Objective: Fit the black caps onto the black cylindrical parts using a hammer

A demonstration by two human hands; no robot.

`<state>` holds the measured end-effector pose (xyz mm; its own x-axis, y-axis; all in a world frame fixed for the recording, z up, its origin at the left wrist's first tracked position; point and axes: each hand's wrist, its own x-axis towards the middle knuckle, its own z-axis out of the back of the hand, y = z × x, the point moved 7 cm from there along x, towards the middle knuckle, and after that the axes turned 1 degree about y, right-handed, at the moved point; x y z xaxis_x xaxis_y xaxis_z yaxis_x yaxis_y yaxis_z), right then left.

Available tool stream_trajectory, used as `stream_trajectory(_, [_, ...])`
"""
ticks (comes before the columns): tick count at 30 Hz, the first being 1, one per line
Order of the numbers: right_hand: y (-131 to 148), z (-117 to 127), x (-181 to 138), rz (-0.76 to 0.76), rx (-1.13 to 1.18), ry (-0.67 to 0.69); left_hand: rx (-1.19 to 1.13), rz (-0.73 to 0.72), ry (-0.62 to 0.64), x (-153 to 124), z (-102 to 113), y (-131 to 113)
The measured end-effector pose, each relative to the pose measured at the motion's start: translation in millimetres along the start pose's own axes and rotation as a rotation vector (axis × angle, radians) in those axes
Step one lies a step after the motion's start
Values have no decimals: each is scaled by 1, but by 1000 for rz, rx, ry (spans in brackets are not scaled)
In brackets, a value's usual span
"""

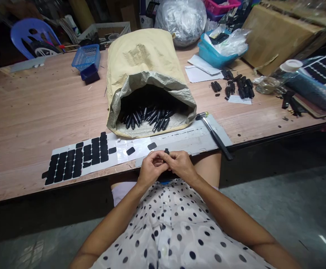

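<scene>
My left hand (154, 166) and my right hand (181, 165) meet at the table's front edge, fingers closed together around a small black part (166, 151). Only its dark tip shows above the fingertips; the rest is hidden. Just beyond them, two loose black rounded patches (152, 146) lie on a pale strip (177, 140). To the left is a sheet of black rounded patches (73, 160) in rows. A large yellowish sack (146, 48) lies with its mouth facing me, and several black tube-shaped pieces (159, 119) rest inside. At right a hammer (217, 139) overhangs the edge.
Back left stand a blue basket (86, 56) and a dark blue small box (90, 74). Several black pieces (244, 87) lie at right, near a turquoise basin (221, 52), a cardboard box (280, 37) and a tape roll (267, 86). The wooden tabletop (25, 112) ends before my lap.
</scene>
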<state>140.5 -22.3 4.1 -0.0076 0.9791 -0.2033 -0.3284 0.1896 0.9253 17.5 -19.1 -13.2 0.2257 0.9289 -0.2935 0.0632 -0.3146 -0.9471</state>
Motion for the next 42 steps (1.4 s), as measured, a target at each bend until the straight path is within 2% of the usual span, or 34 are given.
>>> stream_trajectory(3, [1, 10, 1, 3, -87, 14, 96, -61, -7, 9, 0, -5])
stream_trajectory(5, [1, 35, 4, 32, -206, -66, 180, -108, -12, 19, 3, -13])
stream_trajectory(8, [-4, 101, 7, 62, -499, -475, 430, -219, -37, 38, 10, -29])
stream_trajectory(9, [-8, 120, 7, 59, -584, -578, 530, -249, -38, 46, 11, -33])
stream_trajectory(11, [-20, 146, 9, 45, -732, -694, 715, -282, -20, 59, 11, -36])
stream_trajectory(14, [-41, 161, 15, -39, -834, -714, 917, -310, 18, 72, 8, -32])
stream_trajectory(19, [-55, 161, 22, -57, -863, -753, 1086, -407, -2, 69, 6, -29])
stream_trajectory(23, [-68, 171, 31, -128, -826, -720, 1117, -455, -36, 63, 5, -28])
stream_trajectory(25, [-70, 175, 30, -112, -781, -687, 1096, -451, -46, 62, 5, -26])
stream_trajectory(28, [-58, 170, 15, 34, -697, -708, 1083, -477, -66, 60, 4, -25])
stream_trajectory(30, [-48, 155, 0, 106, -641, -690, 1076, -500, -68, 60, 2, -25])
stream_trajectory(33, [-37, 116, -14, 140, -555, -515, 1082, -511, -42, 61, -1, -28])
stream_trajectory(37, [-19, 65, -24, 294, -581, -328, 1110, -491, 45, 66, -9, -30])
stream_trajectory(40, [-16, 49, -26, 319, -659, -257, 1112, -501, 70, 67, -13, -31])
stream_trajectory(42, [-15, 48, -27, 327, -706, -271, 1119, -518, 73, 67, -15, -32])
